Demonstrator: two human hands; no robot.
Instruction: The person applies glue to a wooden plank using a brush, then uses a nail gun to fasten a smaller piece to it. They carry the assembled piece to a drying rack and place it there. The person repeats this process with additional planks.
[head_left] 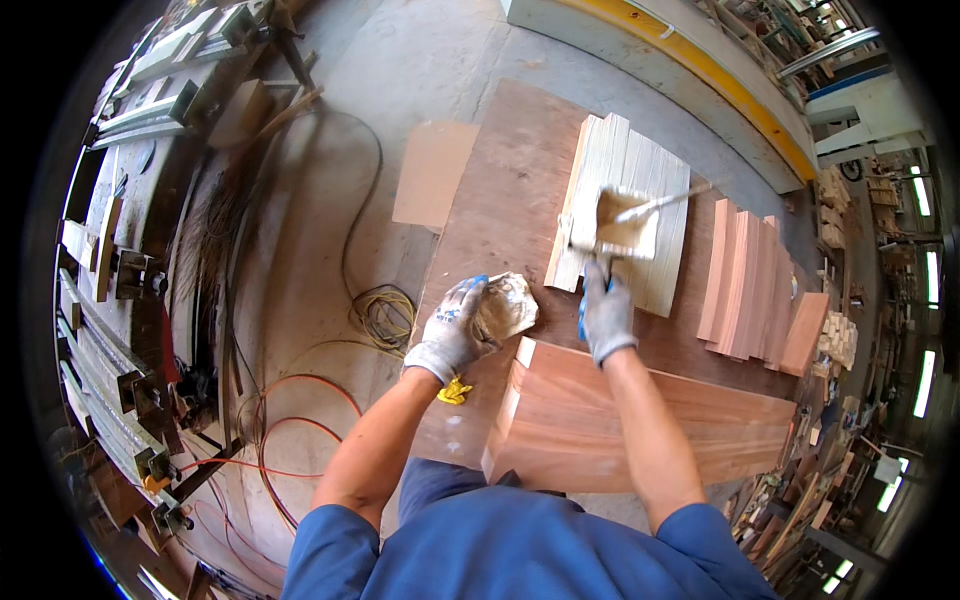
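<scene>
- Left hand (pixel 452 330), gloved, has its grip closed around a crumpled glue bag (pixel 505 308).
- Right hand (pixel 606 315) has its grip closed on a glue-spreader handle; the spreader (pixel 625 225) rests on pale glued boards (pixel 625 215) at 12 o'clock.
- Reddish planks (pixel 750 285) lie at 3 o'clock on the desk (pixel 500 200).

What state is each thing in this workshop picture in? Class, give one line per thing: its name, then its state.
left hand: gloved, gripping a glue-caked container
glue-caked container: held, tilted
right hand: gloved, holding a tool's handle
glue spreader: smeared, resting on the coated boards
coated boards: side by side, whitish with glue
bare boards: side by side, uncoated
large plank: lying flat, uncoated
yellow cable: coiled on the floor
</scene>
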